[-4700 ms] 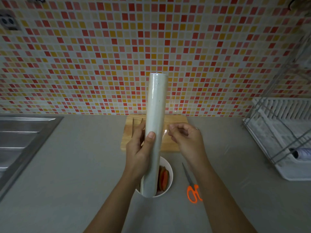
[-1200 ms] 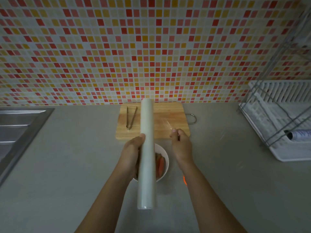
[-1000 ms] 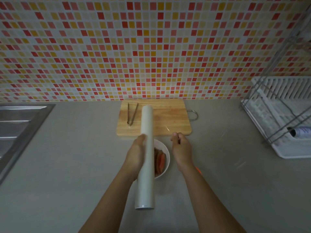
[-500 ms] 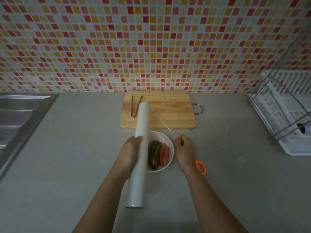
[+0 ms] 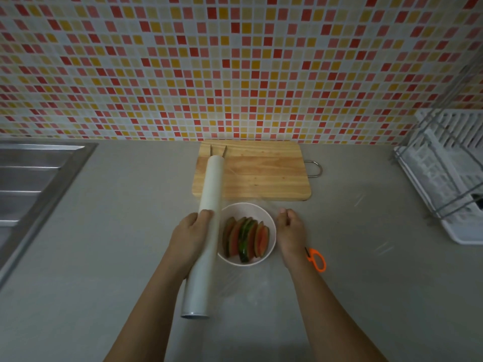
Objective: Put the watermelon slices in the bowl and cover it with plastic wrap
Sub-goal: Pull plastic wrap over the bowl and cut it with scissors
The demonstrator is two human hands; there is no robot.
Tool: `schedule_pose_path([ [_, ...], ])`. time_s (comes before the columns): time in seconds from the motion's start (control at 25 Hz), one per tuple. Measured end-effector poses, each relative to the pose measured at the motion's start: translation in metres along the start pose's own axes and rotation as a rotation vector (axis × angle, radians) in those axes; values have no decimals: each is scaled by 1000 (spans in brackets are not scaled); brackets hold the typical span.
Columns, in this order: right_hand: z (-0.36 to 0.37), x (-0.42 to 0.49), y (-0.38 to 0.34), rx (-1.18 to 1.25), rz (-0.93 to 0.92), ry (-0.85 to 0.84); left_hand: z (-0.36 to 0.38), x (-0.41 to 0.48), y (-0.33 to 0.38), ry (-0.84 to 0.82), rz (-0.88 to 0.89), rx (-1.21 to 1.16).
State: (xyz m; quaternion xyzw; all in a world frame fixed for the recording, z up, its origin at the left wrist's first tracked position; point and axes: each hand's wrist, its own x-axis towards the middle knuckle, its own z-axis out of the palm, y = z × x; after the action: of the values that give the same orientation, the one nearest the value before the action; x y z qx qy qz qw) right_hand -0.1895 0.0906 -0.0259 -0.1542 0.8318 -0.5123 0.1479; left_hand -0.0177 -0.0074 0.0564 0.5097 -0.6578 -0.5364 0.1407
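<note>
A white bowl (image 5: 269, 221) stands on the grey counter and holds several watermelon slices (image 5: 245, 239). My left hand (image 5: 189, 235) grips a long white roll of plastic wrap (image 5: 207, 231) just left of the bowl, the roll lying lengthwise away from me. My right hand (image 5: 290, 231) is at the bowl's right side, its fingers pinched on the free edge of the clear film, which is stretched over the bowl and hard to see.
A wooden cutting board (image 5: 261, 176) with metal tongs (image 5: 217, 150) lies behind the bowl. Orange-handled scissors (image 5: 316, 259) lie right of my right wrist. A steel sink (image 5: 31, 178) is at left, a white dish rack (image 5: 449, 178) at right, a tiled wall behind.
Both hands have come down from chest height to the counter. The roll has moved left of the bowl and my right hand right of it, drawing the film across the bowl.
</note>
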Motion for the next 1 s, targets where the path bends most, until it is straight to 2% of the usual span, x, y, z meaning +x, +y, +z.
schedule_pose_path([
  [0.12, 3, 2, 4, -1, 7, -12, -1, 3, -5, 39, 18, 69],
  [0.24, 6, 1, 9, -8, 37, -23, -4, 6, -11, -13, -42, -13],
  [0.4, 7, 2, 11, 16, 97, -28, -9, 13, -25, 67, -34, -36],
  [0.52, 8, 3, 13, 37, 148, -57, -12, 17, -34, 49, -41, -49],
  [0.72, 8, 3, 16, 182, 374, -185, -3, 16, -49, 56, -32, -24],
  [0.92, 17, -2, 11, 367, 490, -134, 1, 16, -51, 57, -3, -57],
  [1.0, 16, -2, 11, 334, 483, -64, 1, 15, -50, 55, 3, -46],
])
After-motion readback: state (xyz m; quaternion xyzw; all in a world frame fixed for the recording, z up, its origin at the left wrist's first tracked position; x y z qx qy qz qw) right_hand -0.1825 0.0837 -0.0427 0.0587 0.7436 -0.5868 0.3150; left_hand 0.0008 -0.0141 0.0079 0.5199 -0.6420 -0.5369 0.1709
